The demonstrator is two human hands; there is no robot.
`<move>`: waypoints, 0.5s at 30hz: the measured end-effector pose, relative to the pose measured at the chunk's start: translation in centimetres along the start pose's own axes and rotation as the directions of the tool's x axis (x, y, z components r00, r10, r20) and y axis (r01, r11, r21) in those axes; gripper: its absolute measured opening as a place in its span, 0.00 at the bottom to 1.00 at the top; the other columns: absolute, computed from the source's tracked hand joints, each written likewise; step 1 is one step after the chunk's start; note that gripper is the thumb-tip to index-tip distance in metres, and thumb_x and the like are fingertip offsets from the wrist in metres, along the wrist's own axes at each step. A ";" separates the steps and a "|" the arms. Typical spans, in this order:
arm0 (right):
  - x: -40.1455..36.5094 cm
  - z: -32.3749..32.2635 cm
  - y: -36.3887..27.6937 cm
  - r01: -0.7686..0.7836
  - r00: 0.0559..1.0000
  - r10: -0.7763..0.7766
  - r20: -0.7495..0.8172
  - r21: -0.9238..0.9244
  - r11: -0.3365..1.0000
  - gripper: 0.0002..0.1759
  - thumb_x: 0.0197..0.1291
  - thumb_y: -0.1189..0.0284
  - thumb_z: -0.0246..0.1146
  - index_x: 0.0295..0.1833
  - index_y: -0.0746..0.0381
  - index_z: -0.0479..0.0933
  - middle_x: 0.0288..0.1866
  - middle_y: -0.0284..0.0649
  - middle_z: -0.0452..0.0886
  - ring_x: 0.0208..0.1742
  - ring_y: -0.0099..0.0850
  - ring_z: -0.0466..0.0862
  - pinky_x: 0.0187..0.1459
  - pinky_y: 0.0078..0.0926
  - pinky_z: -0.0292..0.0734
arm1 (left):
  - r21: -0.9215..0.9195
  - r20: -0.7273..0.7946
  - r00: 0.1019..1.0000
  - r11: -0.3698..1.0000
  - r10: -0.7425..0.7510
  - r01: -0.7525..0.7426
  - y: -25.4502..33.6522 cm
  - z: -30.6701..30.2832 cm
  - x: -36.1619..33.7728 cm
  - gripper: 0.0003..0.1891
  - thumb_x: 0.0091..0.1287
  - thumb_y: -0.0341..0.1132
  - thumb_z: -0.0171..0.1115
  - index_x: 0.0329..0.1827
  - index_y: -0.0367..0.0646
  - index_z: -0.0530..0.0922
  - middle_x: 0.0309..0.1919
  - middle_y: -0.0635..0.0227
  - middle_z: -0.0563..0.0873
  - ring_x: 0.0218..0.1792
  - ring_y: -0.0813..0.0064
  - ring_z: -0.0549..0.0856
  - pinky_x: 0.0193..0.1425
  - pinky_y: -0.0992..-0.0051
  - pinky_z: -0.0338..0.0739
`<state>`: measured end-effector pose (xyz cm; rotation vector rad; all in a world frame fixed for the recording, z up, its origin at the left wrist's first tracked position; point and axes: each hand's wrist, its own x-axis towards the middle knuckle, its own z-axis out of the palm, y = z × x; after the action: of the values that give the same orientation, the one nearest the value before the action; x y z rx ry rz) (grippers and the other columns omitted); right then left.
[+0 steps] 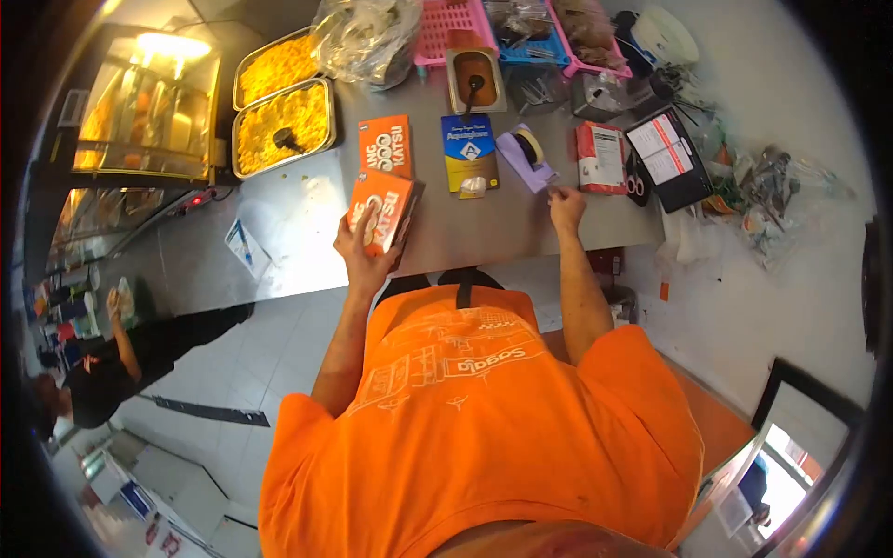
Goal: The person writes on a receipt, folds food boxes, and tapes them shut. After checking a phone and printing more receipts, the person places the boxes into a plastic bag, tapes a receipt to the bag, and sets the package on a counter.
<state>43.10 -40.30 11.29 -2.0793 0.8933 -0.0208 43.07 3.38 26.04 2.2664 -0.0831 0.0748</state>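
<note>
My left hand is wrapped round an orange box printed with "KATSU", tilted at the counter's front. Just behind it a second orange box of the same kind lies on the counter. My right hand is closed in a pinch at the front end of a purple tape dispenser, where the tape comes off; the strip itself is too small to see clearly. Left of the dispenser lies a blue and yellow glove box marked "Aquaglove".
Two metal trays of yellow food stand at the back left, near a lit display cabinet. A metal pan with a ladle, a red and white box, a black tablet and scissors line the counter. Another person is at the left.
</note>
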 end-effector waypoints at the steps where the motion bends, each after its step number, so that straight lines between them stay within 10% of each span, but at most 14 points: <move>1: -1.0 0.5 -0.6 -0.249 0.967 0.199 0.161 0.409 0.878 0.06 0.63 0.73 0.66 0.44 0.63 0.81 0.42 0.37 0.84 0.38 0.27 0.84 0.37 0.26 0.78 | 0.051 -0.010 0.999 0.998 0.031 -0.031 1.0 0.1 0.6 0.42 0.42 0.34 0.78 0.68 0.58 0.74 0.69 0.42 0.64 0.68 0.42 0.61 0.72 0.51 0.56; 3: -3.5 1.5 -1.6 -0.668 0.728 0.284 0.624 0.739 0.088 0.06 0.66 0.73 0.64 0.45 0.64 0.79 0.38 0.34 0.84 0.34 0.22 0.83 0.35 0.22 0.78 | 0.178 -0.016 0.998 0.982 0.062 -0.058 2.0 0.2 1.9 0.44 0.40 0.33 0.78 0.68 0.63 0.75 0.69 0.42 0.62 0.67 0.41 0.62 0.70 0.51 0.59; 5: -6.8 3.2 -4.7 -0.795 0.603 -0.250 0.757 0.547 -0.260 0.06 0.68 0.69 0.63 0.43 0.61 0.80 0.34 0.33 0.81 0.26 0.22 0.78 0.27 0.21 0.74 | 0.283 -0.040 0.999 0.959 0.029 -0.016 4.2 0.0 2.7 0.43 0.41 0.32 0.77 0.67 0.71 0.75 0.70 0.45 0.60 0.65 0.41 0.62 0.64 0.47 0.67; 7: -10.0 5.3 -10.8 -0.863 0.378 -0.528 0.761 0.496 0.096 0.09 0.71 0.69 0.60 0.43 0.63 0.80 0.35 0.34 0.82 0.25 0.21 0.76 0.25 0.19 0.72 | 0.412 -0.021 1.000 0.911 0.003 0.006 6.6 -0.6 3.7 0.41 0.44 0.35 0.77 0.66 0.73 0.76 0.69 0.47 0.62 0.66 0.41 0.62 0.62 0.46 0.69; 9: -13.2 5.1 -20.4 -0.612 0.354 -0.366 0.861 0.509 0.606 0.16 0.68 0.61 0.64 0.39 0.64 0.81 0.30 0.34 0.81 0.25 0.20 0.77 0.25 0.19 0.72 | 0.522 -0.019 0.998 0.852 0.059 -0.041 6.9 -0.4 4.4 0.39 0.45 0.36 0.76 0.64 0.78 0.76 0.71 0.49 0.59 0.67 0.43 0.61 0.57 0.45 0.75; 12: -13.9 8.4 -25.1 -0.002 0.690 -0.152 0.707 0.211 0.977 0.22 0.60 0.53 0.70 0.34 0.65 0.82 0.23 0.33 0.79 0.24 0.20 0.78 0.26 0.20 0.73 | 0.496 -0.080 0.982 0.861 0.173 -0.111 6.3 -0.5 5.8 0.37 0.46 0.35 0.75 0.64 0.76 0.77 0.71 0.50 0.61 0.65 0.43 0.62 0.59 0.43 0.70; 15: -13.3 10.2 -25.4 0.074 0.780 -0.131 0.611 0.119 0.990 0.26 0.52 0.50 0.75 0.30 0.65 0.81 0.21 0.34 0.79 0.26 0.22 0.81 0.29 0.24 0.76 | 0.094 0.053 0.998 0.994 0.043 -0.048 1.6 -0.6 8.4 0.39 0.46 0.42 0.78 0.66 0.66 0.77 0.68 0.49 0.66 0.65 0.45 0.67 0.64 0.48 0.67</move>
<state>51.39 -15.40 26.74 -1.8599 0.3595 0.5321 51.26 2.55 28.31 2.3627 -0.1611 0.0453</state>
